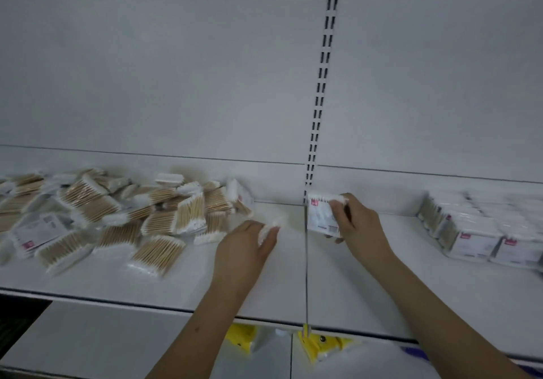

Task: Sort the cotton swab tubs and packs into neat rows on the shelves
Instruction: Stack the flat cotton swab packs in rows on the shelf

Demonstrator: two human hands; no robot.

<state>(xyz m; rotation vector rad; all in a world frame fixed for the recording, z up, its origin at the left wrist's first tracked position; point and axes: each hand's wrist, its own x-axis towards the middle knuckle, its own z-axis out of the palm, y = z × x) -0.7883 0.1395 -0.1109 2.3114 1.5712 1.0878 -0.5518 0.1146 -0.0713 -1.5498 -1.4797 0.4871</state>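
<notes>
Fingers of the right hand (357,221) pinched a white-labelled plastic pack of wooden cotton swabs (321,214) upright near the white shelf's (367,284) back edge, likely starting a row; the left hand (244,249) clutched another blurred white pack (269,230) beside the loose heap (117,217).

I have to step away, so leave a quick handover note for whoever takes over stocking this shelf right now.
Left hand grips a blurred swab pack just right of the loose pile.
Right hand holds a labelled pack upright at the shelf divider.
Done: neat rows at far right.
Left: most of the pile is unsorted; place both held packs, then continue.
</notes>
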